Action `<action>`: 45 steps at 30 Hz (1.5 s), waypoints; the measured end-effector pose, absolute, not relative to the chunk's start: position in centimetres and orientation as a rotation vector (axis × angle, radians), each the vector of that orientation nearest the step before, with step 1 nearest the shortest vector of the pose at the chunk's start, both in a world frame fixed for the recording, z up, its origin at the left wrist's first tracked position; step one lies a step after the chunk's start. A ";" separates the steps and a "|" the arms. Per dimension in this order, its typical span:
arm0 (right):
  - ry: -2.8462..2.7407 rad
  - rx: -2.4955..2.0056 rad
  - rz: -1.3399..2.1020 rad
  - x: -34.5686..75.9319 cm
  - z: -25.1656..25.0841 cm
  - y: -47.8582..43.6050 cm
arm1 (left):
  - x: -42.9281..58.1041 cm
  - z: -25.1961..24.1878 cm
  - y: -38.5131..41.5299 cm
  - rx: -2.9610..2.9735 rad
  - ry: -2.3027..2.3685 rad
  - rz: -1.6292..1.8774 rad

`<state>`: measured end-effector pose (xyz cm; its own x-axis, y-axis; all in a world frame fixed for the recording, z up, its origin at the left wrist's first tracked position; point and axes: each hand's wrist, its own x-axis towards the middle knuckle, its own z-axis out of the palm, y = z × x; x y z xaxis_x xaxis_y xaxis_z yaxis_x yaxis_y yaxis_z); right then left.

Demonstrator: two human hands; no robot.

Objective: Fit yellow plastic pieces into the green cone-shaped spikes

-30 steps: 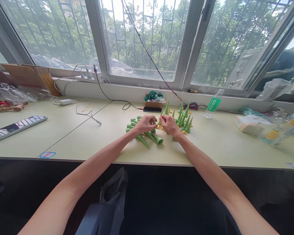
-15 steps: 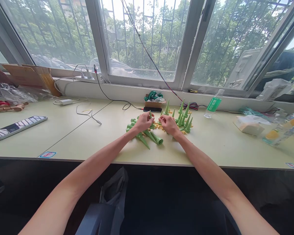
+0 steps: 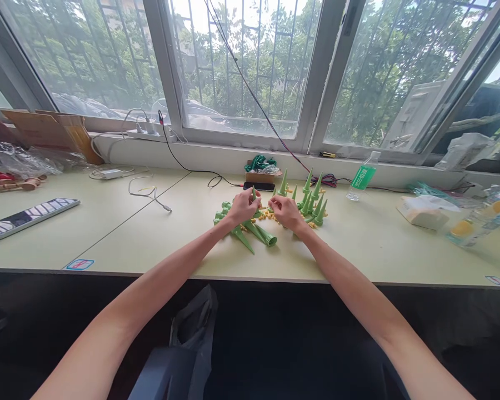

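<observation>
My left hand point(image 3: 242, 206) is closed round a green plastic plant-watering spike point(image 3: 254, 193), its tip pointing up past the fingers. Just to the right, my right hand point(image 3: 286, 212) has thumb and fingers pinched together; what they hold is too small to make out. Small yellow plastic pieces point(image 3: 270, 216) are scattered on the table between and under the hands. Several green spikes point(image 3: 315, 193) stand point-up beyond and right of my right hand, some with yellow pieces at their sides. More green spikes point(image 3: 244, 240) lie on their sides below my left hand.
A small cardboard box point(image 3: 261, 176) with green items and a black phone point(image 3: 259, 186) lie behind the hands. A bottle with a green label point(image 3: 361, 178) and a tissue pack point(image 3: 427, 211) stand right. Left are a white cable point(image 3: 152, 194) and a large phone point(image 3: 33, 216).
Both hands stay almost in place, the left one still round the spike and the right one still pinched. The view has shifted very slightly.
</observation>
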<state>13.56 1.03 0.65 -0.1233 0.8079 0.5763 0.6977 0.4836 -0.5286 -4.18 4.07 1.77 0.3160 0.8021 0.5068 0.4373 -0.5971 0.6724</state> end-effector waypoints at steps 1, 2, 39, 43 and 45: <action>-1.864 -1.258 0.162 13.5 0.7 1.0 | -4.2 1.8 4.0 2.180 1.094 1.191; -1.862 -1.256 0.166 13.5 0.7 1.0 | -4.2 1.8 4.0 2.186 1.092 1.189; -1.862 -1.077 0.300 13.1 0.2 1.2 | -3.8 2.2 3.3 2.205 1.073 1.274; -1.865 -1.091 0.316 13.1 0.2 1.2 | -3.8 2.1 3.3 2.247 1.071 1.280; -1.863 -1.093 0.329 13.1 0.2 1.2 | -3.8 2.1 3.3 2.257 1.071 1.280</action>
<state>13.06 1.18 0.20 -0.1815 0.7954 0.5782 0.5493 0.5697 -0.6113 -3.79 3.27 2.08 0.3127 0.7464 0.5875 0.4471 -0.6613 0.6023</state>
